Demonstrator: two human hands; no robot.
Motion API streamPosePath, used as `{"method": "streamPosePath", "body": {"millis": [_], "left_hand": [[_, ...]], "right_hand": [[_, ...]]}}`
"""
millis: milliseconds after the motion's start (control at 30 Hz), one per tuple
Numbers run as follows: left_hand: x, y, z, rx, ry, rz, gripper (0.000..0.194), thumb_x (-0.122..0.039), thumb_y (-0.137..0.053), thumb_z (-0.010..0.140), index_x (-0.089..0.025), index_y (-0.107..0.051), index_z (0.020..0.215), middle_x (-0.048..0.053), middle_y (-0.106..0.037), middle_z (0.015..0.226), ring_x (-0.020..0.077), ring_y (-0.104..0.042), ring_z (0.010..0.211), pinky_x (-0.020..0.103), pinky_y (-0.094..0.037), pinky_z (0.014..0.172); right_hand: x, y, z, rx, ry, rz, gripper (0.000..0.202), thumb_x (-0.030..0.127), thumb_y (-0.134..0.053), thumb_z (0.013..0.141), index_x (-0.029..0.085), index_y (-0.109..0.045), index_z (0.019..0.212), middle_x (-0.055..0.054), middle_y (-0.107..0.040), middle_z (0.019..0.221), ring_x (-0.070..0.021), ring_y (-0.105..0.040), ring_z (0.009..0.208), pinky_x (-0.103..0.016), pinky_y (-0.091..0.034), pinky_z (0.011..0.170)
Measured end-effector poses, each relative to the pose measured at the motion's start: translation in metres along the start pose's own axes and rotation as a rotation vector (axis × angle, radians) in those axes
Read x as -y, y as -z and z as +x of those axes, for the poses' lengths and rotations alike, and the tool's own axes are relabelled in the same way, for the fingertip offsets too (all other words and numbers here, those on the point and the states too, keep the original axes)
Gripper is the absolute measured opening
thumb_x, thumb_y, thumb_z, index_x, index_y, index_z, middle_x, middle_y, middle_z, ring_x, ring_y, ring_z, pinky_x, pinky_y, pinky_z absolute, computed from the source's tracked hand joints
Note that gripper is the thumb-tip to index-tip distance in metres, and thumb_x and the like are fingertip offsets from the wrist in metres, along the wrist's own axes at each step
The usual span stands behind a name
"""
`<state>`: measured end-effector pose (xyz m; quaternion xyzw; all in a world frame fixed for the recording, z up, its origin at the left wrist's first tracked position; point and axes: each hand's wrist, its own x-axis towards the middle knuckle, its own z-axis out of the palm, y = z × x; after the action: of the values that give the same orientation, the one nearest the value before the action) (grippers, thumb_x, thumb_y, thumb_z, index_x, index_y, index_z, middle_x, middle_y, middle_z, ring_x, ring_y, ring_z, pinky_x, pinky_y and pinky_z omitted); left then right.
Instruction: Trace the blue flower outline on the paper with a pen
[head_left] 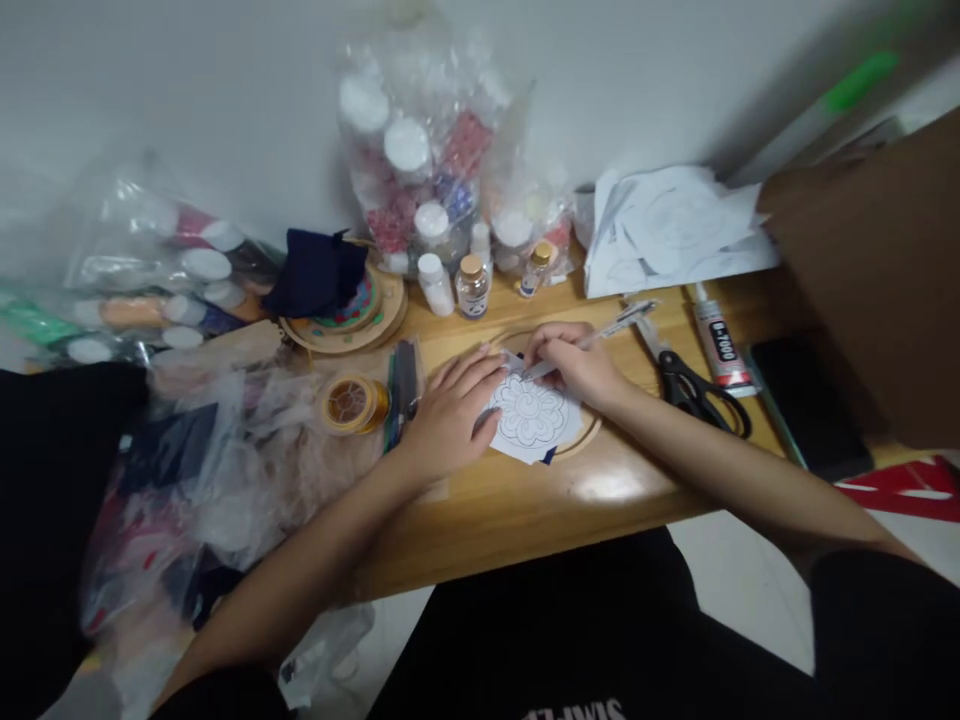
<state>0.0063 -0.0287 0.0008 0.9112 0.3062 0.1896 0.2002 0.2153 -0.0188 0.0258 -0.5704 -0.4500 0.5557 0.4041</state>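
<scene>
A white paper with a line-drawn flower pattern (531,412) lies on a round wooden hoop (587,436), with a bit of dark blue cloth showing at its lower edge. My left hand (454,412) rests flat at the paper's left side, fingers spread over its edge. My right hand (574,362) is closed around a slim pen (619,320), its tip touching the upper part of the paper. The pen leans up to the right.
Black scissors (686,390), a glue tube (724,345) and a dark phone (810,405) lie right. Small bottles (473,288), bagged jars (409,150) and a paper stack (675,235) stand behind. Left are a gold thread spool (351,404) and plastic bags (255,470).
</scene>
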Motion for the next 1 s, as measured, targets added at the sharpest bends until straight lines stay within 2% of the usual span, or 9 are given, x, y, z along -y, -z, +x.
{"method": "streamPosePath", "body": {"millis": [167,333,400,467,533,633,733,833,1000], "left_hand": [[0.001,0.000,0.001,0.023,0.019,-0.021,0.044,-0.018,-0.051,0.094,-0.009,-0.059,0.136,0.020,-0.059,0.147,0.0348,-0.047,0.147,0.062,-0.041,0.118],[0.002,-0.001,0.000,0.009,0.016,-0.017,0.043,-0.018,-0.052,0.094,-0.015,-0.059,0.137,0.017,-0.058,0.150,0.0327,-0.047,0.148,0.061,-0.041,0.119],[0.003,-0.002,0.000,0.001,0.017,-0.019,0.043,-0.018,-0.052,0.094,-0.015,-0.059,0.137,0.017,-0.058,0.149,0.0323,-0.047,0.148,0.060,-0.041,0.119],[0.003,-0.003,-0.001,-0.012,0.015,-0.019,0.043,-0.017,-0.053,0.094,-0.014,-0.059,0.137,0.016,-0.059,0.149,0.0318,-0.047,0.148,0.059,-0.041,0.119],[0.003,-0.004,-0.001,-0.022,0.013,-0.017,0.043,-0.017,-0.052,0.094,-0.014,-0.059,0.136,0.015,-0.059,0.149,0.0313,-0.047,0.148,0.058,-0.041,0.120],[0.003,-0.004,-0.001,-0.028,0.009,-0.016,0.042,-0.017,-0.051,0.094,-0.011,-0.059,0.135,0.016,-0.060,0.148,0.0316,-0.047,0.147,0.056,-0.041,0.120],[0.002,-0.004,-0.001,-0.023,0.015,-0.018,0.042,-0.017,-0.052,0.094,-0.010,-0.059,0.135,0.017,-0.060,0.147,0.0317,-0.047,0.147,0.057,-0.041,0.120],[0.002,-0.003,-0.001,-0.014,0.027,-0.019,0.043,-0.017,-0.052,0.094,-0.013,-0.059,0.137,0.017,-0.059,0.148,0.0309,-0.046,0.148,0.058,-0.040,0.120],[0.002,-0.003,-0.001,-0.001,0.032,-0.018,0.044,-0.017,-0.053,0.094,-0.015,-0.058,0.138,0.016,-0.058,0.149,0.0308,-0.045,0.149,0.058,-0.040,0.120]], "right_hand": [[0.017,0.011,-0.008,0.015,0.034,-0.008,0.029,0.044,-0.058,0.075,0.020,-0.062,0.060,-0.002,-0.059,0.049,-0.0123,-0.050,0.042,-0.025,-0.037,0.042],[0.034,0.066,-0.038,-0.121,0.201,-0.230,0.074,0.086,-0.042,0.084,0.019,-0.070,0.072,-0.001,-0.057,0.047,-0.0124,-0.052,0.042,-0.026,-0.039,0.045],[0.032,0.097,-0.053,-0.312,0.240,-0.414,0.073,0.086,-0.045,0.084,0.019,-0.074,0.077,-0.001,-0.056,0.046,-0.0122,-0.051,0.041,-0.027,-0.037,0.046],[0.023,0.124,-0.068,-0.546,0.212,-0.667,0.051,0.070,-0.066,0.082,0.021,-0.076,0.079,-0.003,-0.065,0.056,-0.0129,-0.055,0.049,-0.029,-0.036,0.050],[0.008,0.140,-0.083,-0.638,0.212,-0.906,0.034,0.057,-0.079,0.075,0.025,-0.078,0.085,-0.004,-0.069,0.064,-0.0162,-0.057,0.055,-0.032,-0.039,0.057],[-0.019,0.141,-0.103,-0.581,0.276,-1.122,0.038,0.049,-0.076,0.078,0.025,-0.074,0.108,-0.014,-0.074,0.092,-0.0283,-0.066,0.079,-0.040,-0.047,0.069],[-0.043,0.127,-0.116,-0.540,0.246,-1.296,0.053,0.050,-0.068,0.083,0.016,-0.066,0.124,-0.022,-0.072,0.100,-0.0373,-0.065,0.089,-0.049,-0.050,0.079],[-0.059,0.116,-0.119,-0.631,0.230,-1.317,0.054,0.051,-0.057,0.089,0.016,-0.062,0.129,-0.021,-0.071,0.118,-0.0386,-0.065,0.105,-0.052,-0.051,0.089],[-0.072,0.114,-0.112,-0.661,0.305,-1.258,0.050,0.044,-0.055,0.089,0.013,-0.063,0.127,-0.022,-0.072,0.118,-0.0378,-0.064,0.115,-0.055,-0.050,0.102]]}}
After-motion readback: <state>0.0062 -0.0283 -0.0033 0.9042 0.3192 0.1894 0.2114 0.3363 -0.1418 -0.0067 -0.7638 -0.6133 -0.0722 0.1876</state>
